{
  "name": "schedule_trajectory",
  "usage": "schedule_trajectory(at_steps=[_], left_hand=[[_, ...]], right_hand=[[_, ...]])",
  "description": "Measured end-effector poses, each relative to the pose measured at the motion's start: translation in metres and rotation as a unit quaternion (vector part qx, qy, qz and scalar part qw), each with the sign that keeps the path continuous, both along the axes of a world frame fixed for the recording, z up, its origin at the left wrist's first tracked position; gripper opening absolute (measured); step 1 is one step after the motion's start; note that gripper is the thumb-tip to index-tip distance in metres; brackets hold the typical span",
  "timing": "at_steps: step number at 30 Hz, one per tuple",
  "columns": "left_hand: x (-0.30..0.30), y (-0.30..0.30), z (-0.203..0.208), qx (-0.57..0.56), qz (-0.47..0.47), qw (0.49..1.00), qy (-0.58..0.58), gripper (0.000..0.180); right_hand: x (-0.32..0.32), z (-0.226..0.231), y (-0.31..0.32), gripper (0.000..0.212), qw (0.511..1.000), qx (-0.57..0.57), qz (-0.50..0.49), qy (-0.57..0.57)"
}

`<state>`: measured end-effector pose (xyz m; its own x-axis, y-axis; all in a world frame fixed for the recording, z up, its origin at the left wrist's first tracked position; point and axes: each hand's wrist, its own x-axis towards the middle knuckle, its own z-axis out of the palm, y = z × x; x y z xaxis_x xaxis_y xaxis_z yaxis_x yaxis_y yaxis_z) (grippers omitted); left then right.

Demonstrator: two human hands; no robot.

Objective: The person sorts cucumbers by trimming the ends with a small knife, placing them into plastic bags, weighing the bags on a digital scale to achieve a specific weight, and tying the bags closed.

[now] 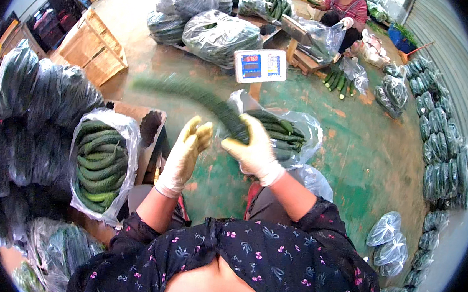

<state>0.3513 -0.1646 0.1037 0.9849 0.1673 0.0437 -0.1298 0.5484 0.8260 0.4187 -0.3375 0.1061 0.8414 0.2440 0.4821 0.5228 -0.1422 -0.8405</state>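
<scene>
My right hand (256, 150), in a pale glove, grips one end of a long, curved green cucumber (199, 94). The cucumber's far end reaches out to the left and is smeared by motion. Below and left of it is my gloved left hand (187, 147), fingers raised and loosely bent, with nothing in it. Just beyond my right hand, a clear plastic bag (314, 132) on the floor holds several cucumbers (281, 129). To my left stands an open plastic-lined container (130, 153) filled with stacked cucumbers (99, 162).
A scale display (260, 66) stands ahead on a post. Bagged cucumbers (31, 111) are piled at the left, and more bags (440, 142) line the right wall. A wooden crate (94, 47) lies far left. Another person (346, 14) sits at the back right near loose cucumbers (338, 83).
</scene>
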Motion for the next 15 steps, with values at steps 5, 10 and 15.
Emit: schedule_trajectory(at_steps=[5,10,15], left_hand=[[0.002,0.05,-0.025,-0.229,-0.015,0.973,0.007,0.016],[-0.018,0.124,0.009,-0.184,0.09,0.975,0.082,0.014],[-0.029,0.256,0.016,-0.114,0.252,0.957,0.084,0.022]], right_hand=[[-0.019,0.018,0.011,0.054,0.957,-0.189,0.209,-0.073],[0.034,-0.01,-0.046,0.033,0.983,-0.014,0.12,0.136],[0.067,-0.007,-0.123,0.03,0.992,-0.041,-0.02,0.116]])
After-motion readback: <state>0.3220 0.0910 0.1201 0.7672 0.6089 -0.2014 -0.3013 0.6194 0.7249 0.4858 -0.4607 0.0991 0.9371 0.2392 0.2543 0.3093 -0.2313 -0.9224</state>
